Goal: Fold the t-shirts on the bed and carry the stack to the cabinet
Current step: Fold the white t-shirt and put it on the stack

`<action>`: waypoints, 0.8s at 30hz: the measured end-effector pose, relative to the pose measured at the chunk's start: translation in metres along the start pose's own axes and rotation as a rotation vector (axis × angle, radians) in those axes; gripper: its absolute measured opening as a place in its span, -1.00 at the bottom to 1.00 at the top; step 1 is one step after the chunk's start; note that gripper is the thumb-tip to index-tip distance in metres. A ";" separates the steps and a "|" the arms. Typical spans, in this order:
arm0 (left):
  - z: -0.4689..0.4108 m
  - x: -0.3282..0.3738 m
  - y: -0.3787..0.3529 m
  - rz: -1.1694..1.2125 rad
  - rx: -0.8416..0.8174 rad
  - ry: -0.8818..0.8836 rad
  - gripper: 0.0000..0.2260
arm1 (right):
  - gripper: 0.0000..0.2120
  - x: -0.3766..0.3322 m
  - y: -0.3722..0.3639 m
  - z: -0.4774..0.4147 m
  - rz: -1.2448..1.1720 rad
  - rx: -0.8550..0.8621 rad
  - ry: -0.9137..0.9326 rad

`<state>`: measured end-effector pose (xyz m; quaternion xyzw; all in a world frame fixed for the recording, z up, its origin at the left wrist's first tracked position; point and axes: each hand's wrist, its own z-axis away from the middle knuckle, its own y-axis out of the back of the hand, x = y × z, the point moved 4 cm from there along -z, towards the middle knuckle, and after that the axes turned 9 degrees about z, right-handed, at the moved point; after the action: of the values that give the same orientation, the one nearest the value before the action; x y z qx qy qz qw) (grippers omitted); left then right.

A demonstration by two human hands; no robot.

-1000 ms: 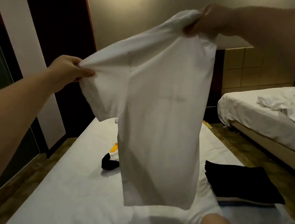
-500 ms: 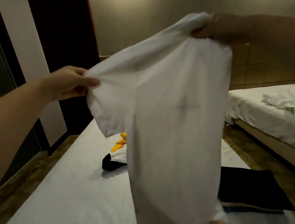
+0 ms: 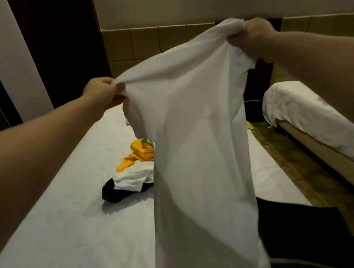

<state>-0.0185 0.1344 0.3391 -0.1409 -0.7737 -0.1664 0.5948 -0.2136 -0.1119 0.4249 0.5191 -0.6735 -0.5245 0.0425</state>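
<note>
Head view: one upper corner of a plain white cotton t-shirt is pinched between the thumb and curled fingers of the left hand, and the bunched opposite corner is clenched in the right hand, which is held higher and farther out. From that slanted top edge the shirt's long axis is hung straight down over the white-sheeted bed, its hem cut off by the frame's bottom edge. A folded black fabric stack is seen to its right. Bare sheet for laying it flat is judged to lie forward and left, on the left hand's side.
</note>
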 end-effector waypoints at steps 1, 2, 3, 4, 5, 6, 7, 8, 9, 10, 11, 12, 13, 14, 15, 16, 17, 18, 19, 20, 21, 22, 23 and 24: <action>-0.018 0.011 -0.006 0.007 0.010 -0.035 -0.71 | -0.67 -0.002 0.005 -0.019 0.011 0.039 0.006; -0.037 0.026 -0.011 0.027 0.006 -0.071 -0.74 | -0.67 -0.003 0.011 -0.039 0.009 0.092 0.017; -0.054 0.042 -0.016 0.058 -0.005 -0.109 -0.79 | -0.72 -0.007 0.020 -0.054 -0.020 0.144 0.026; -0.070 0.060 -0.020 0.085 -0.019 -0.144 -0.88 | -0.80 -0.012 0.029 -0.068 -0.054 0.187 0.020; -0.081 0.077 -0.022 0.099 -0.026 -0.175 -0.95 | -0.85 -0.016 0.039 -0.079 -0.081 0.228 0.004; -0.091 0.093 -0.023 0.107 -0.020 -0.210 -0.97 | -0.86 -0.020 0.050 -0.089 -0.057 0.292 0.015; -0.097 0.106 -0.022 0.108 -0.005 -0.247 -0.96 | -0.79 -0.027 0.061 -0.093 -0.068 0.341 0.013; -0.100 0.118 -0.020 0.106 0.015 -0.288 -0.92 | -0.70 -0.033 0.072 -0.096 -0.055 0.386 0.041; -0.098 0.129 -0.018 0.099 0.026 -0.328 -0.87 | -0.63 -0.038 0.081 -0.093 -0.086 0.387 0.044; -0.094 0.137 -0.016 0.088 0.031 -0.363 -0.84 | -0.57 -0.043 0.089 -0.090 -0.134 0.378 0.056; -0.087 0.142 -0.013 0.073 0.032 -0.386 -0.81 | -0.53 -0.047 0.096 -0.083 -0.184 0.366 0.087; -0.077 0.144 -0.010 0.051 0.032 -0.401 -0.78 | -0.55 -0.049 0.101 -0.072 -0.171 0.384 0.102; -0.065 0.143 -0.005 0.025 0.032 -0.419 -0.77 | -0.60 -0.050 0.107 -0.056 -0.145 0.402 0.121; -0.050 0.139 0.000 0.001 0.033 -0.441 -0.77 | -0.64 -0.050 0.112 -0.037 -0.120 0.427 0.143; -0.034 0.132 0.005 -0.021 0.035 -0.457 -0.78 | -0.65 -0.047 0.113 -0.017 -0.129 0.431 0.149; -0.014 0.122 0.011 -0.044 0.041 -0.464 -0.78 | -0.65 -0.044 0.113 0.005 -0.127 0.413 0.167; 0.007 0.108 0.018 -0.079 0.047 -0.455 -0.79 | -0.63 -0.041 0.107 0.028 -0.120 0.366 0.183; 0.030 0.090 0.025 -0.132 0.046 -0.436 -0.82 | -0.62 -0.039 0.099 0.055 -0.114 0.295 0.213; 0.055 0.068 0.032 -0.199 0.034 -0.404 -0.85 | -0.62 -0.035 0.089 0.080 -0.104 0.199 0.239; 0.078 0.042 0.039 -0.261 0.012 -0.364 -0.87 | -0.65 -0.027 0.077 0.104 -0.082 0.098 0.236; 0.101 0.015 0.044 -0.309 -0.014 -0.319 -0.87 | -0.70 -0.017 0.065 0.128 -0.052 0.016 0.234; 0.125 -0.014 0.051 -0.349 -0.033 -0.265 -0.87 | -0.74 -0.009 0.051 0.158 0.009 -0.076 0.238; 0.150 -0.043 0.057 -0.387 -0.044 -0.212 -0.88 | -0.78 0.002 0.035 0.184 0.078 -0.181 0.235; 0.175 -0.068 0.062 -0.428 -0.054 -0.170 -0.89 | -0.82 0.012 0.018 0.210 0.134 -0.290 0.224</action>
<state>-0.1283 0.2634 0.2375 -0.0030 -0.8286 -0.2967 0.4748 -0.3577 0.0164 0.3390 0.5167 -0.6150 -0.5509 0.2265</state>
